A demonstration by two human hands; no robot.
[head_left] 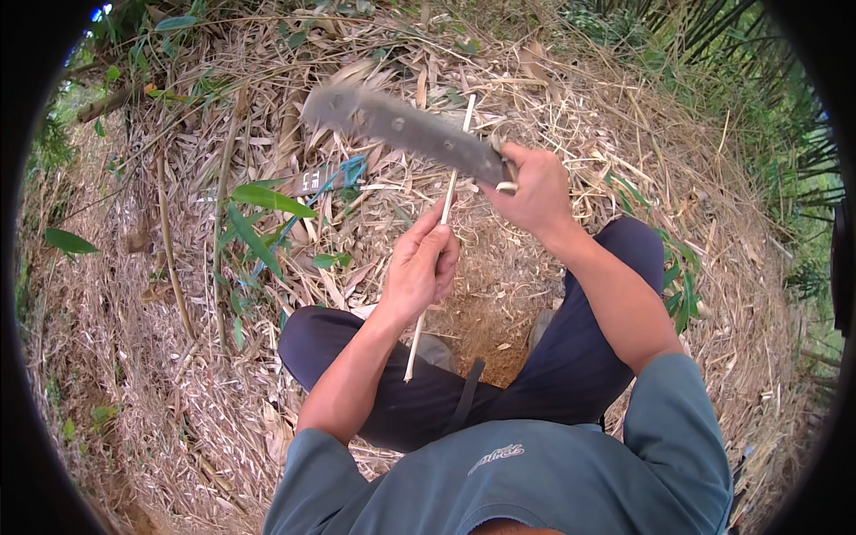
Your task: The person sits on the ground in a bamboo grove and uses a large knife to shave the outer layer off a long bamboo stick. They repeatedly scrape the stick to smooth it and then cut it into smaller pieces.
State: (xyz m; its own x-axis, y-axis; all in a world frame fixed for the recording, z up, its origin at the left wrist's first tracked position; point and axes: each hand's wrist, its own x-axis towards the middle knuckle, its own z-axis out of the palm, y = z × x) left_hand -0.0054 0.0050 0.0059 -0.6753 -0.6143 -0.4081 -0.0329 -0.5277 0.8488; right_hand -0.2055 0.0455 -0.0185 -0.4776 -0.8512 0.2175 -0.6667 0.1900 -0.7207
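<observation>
My left hand [421, 266] is closed around a thin pale stick [415, 348], which slants up and away from me. Its lower end sticks out below the hand, over my left leg. In my right hand [535, 189] is a machete [406, 125] with a broad dark blade with several round spots along it. The blade points to the far left and lies across the upper part of the stick; whether the edge touches it I cannot tell. Its tip is blurred. Most of the handle is hidden in my right fist.
Dry leaves and straw [134, 339] cover the ground around my bent legs. A flat brown piece with a blue tie [352, 169] lies beyond my left hand. Green leaves [267, 201] and thin upright stems [169, 241] stand at the left, with shrubs [713, 62] at the far right.
</observation>
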